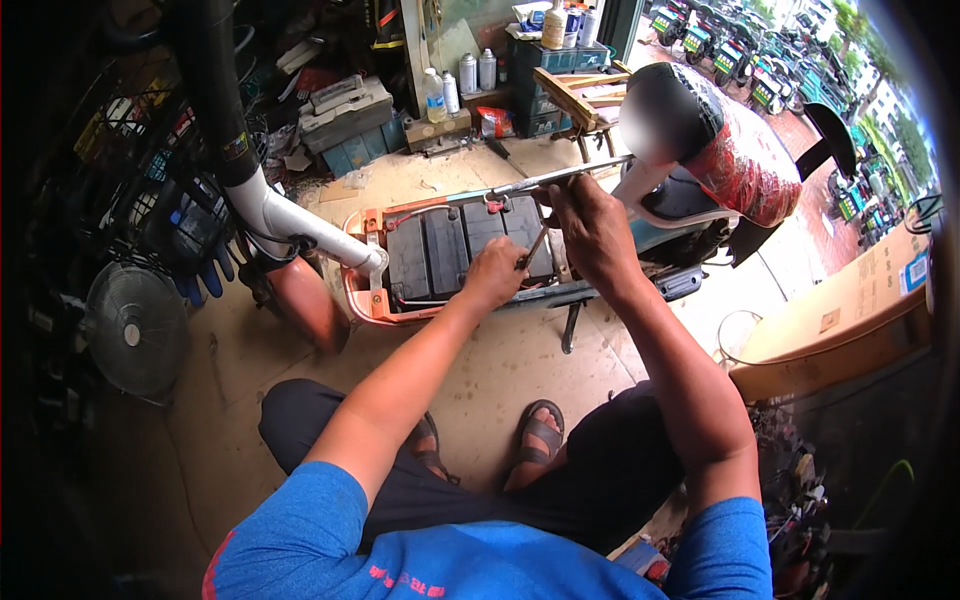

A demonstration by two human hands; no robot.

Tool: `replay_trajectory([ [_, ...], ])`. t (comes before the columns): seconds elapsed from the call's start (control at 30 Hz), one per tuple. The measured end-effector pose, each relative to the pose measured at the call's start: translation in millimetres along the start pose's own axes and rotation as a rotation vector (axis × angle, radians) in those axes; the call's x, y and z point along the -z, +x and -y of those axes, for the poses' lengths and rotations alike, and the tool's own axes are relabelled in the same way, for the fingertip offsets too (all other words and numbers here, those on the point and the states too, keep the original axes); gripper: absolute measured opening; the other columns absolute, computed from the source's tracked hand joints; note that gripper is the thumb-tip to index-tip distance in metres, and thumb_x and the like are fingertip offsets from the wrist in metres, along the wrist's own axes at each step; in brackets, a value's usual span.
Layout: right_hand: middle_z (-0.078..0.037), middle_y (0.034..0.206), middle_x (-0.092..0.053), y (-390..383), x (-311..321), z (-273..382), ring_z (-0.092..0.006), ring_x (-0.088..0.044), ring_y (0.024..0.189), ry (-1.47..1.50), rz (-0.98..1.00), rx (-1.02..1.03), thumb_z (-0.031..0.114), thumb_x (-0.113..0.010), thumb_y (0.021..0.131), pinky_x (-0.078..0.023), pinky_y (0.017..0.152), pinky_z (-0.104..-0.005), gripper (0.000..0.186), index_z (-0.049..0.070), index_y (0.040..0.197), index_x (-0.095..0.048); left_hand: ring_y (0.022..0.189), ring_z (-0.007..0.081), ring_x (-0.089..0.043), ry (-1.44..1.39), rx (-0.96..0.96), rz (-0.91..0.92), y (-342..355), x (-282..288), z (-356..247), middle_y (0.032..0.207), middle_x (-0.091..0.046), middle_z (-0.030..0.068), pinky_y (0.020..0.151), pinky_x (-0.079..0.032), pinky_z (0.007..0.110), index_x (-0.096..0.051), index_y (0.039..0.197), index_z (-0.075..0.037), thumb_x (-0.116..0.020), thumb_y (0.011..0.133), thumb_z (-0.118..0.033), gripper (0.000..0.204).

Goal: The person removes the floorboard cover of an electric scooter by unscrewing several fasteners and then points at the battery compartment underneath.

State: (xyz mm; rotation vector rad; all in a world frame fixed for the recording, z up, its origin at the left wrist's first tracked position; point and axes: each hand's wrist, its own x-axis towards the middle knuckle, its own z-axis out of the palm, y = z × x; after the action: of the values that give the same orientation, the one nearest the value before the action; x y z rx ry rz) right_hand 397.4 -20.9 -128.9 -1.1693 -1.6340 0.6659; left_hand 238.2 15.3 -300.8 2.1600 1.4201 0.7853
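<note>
An electric scooter stands across in front of me, its floor bay (420,318) uncovered. Inside the bay sit several black batteries (407,262) side by side, with a red lead (495,206) on top. My left hand (495,273) is closed over the right part of the batteries, around a thin rod-like tool (538,241) that slants up toward my other hand. My right hand (597,230) is bent with its fingers pinched together at the bay's right end, by the scooter's seat post. What those fingers hold, if anything, is hidden behind them.
The scooter's white steering column (310,240) rises at left, near a fan (135,330). Its seat (745,150), wrapped in red and clear film, is at right. Behind stand a toolbox (345,110) and spray cans (487,70). A cardboard box (840,300) lies at right.
</note>
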Motion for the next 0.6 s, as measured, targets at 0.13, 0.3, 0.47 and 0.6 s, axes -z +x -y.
replay_trajectory([
  [0.13,-0.017,0.097,-0.077,0.1,2.9,9.4,-0.0243,-0.071,0.076,0.027,0.005,0.045,0.014,-0.059,0.105,-0.054,0.070,-0.0366,0.018,-0.004,0.102,-0.060,0.114,0.0348,-0.061,0.053,0.069,0.061,2.9,-0.4,-2.2,0.111,-0.064,0.0139,0.099,-0.050,0.045,-0.077,0.104,-0.011,-0.080,0.084,-0.018,0.021],
  [0.3,-0.016,0.095,-0.078,1.3,10.0,28.8,-0.0203,-0.071,0.073,0.082,-0.060,0.140,0.009,-0.061,0.104,-0.054,0.067,-0.0337,0.016,-0.002,0.095,-0.054,0.110,0.0353,-0.061,-0.029,0.035,-0.008,2.6,-2.3,4.4,0.103,-0.064,0.0140,0.094,-0.050,0.045,-0.076,0.097,-0.009,-0.076,0.084,-0.019,0.016],
  [0.47,-0.016,0.092,-0.078,-1.1,18.6,40.6,-0.0254,-0.073,0.072,-0.045,-0.081,0.254,0.009,-0.062,0.104,-0.055,0.065,-0.0335,0.017,-0.001,0.093,-0.054,0.108,0.0367,-0.064,-0.043,0.044,-0.014,2.7,-1.6,4.1,0.101,-0.068,0.0145,0.095,-0.052,0.046,-0.078,0.100,-0.011,-0.076,0.087,-0.017,0.015],
  [0.6,-0.016,0.091,-0.078,-1.9,18.6,39.0,-0.0287,-0.074,0.073,-0.065,-0.096,0.314,0.010,-0.062,0.104,-0.055,0.064,-0.0350,0.017,-0.001,0.093,-0.055,0.083,0.0335,-0.073,-0.278,0.167,0.020,4.9,2.2,-3.7,0.085,-0.073,0.0140,0.077,-0.058,0.043,-0.074,0.102,-0.005,-0.070,0.091,-0.017,0.016],
])
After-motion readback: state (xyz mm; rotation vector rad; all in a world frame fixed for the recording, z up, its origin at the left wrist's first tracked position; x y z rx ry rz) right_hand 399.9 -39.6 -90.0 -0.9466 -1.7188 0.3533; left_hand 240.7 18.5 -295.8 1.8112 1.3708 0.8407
